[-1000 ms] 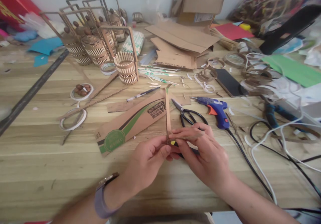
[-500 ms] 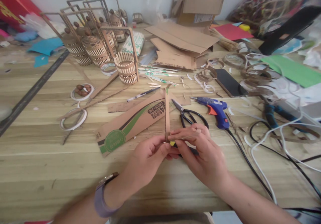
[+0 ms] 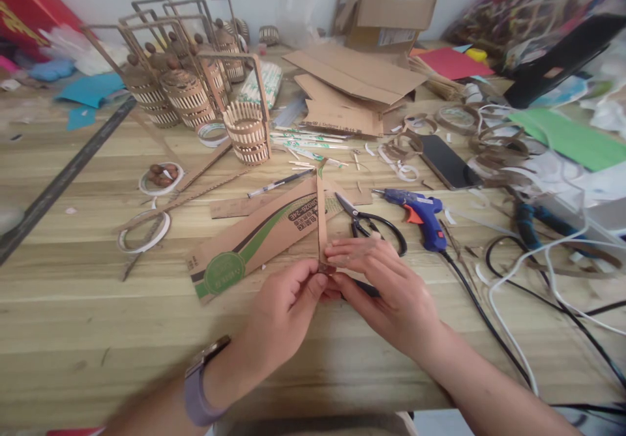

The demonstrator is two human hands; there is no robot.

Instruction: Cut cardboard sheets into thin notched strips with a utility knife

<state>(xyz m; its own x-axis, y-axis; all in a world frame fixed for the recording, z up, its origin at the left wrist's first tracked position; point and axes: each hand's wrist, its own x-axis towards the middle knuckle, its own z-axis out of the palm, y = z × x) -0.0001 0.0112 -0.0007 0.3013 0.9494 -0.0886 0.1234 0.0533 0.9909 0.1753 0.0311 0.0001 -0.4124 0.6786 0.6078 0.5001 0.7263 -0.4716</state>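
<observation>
Both my hands meet over the near middle of the wooden table [image 3: 88,332]. My left hand [image 3: 283,312] pinches the near end of a narrow cardboard strip [image 3: 321,218] that stands on edge and points away from me. My right hand [image 3: 386,286] holds the same end from the right, fingers pressed along it. Under the strip lies a printed cardboard piece with a green band [image 3: 254,240]. Black scissors [image 3: 366,224] and a blue glue gun [image 3: 418,208] lie just beyond my right hand. A watch sits on my left wrist.
Several slatted wooden baskets with frames [image 3: 195,84] stand at the back left, flattened cardboard [image 3: 352,77] behind the middle. Tape rings [image 3: 144,231], a pen [image 3: 278,183], a phone [image 3: 447,161], and black and white cables [image 3: 518,273] lie around.
My hands and the strip have shifted slightly away from me and to the left; the strip's near end sits a little farther up the table. Nothing else has moved.
</observation>
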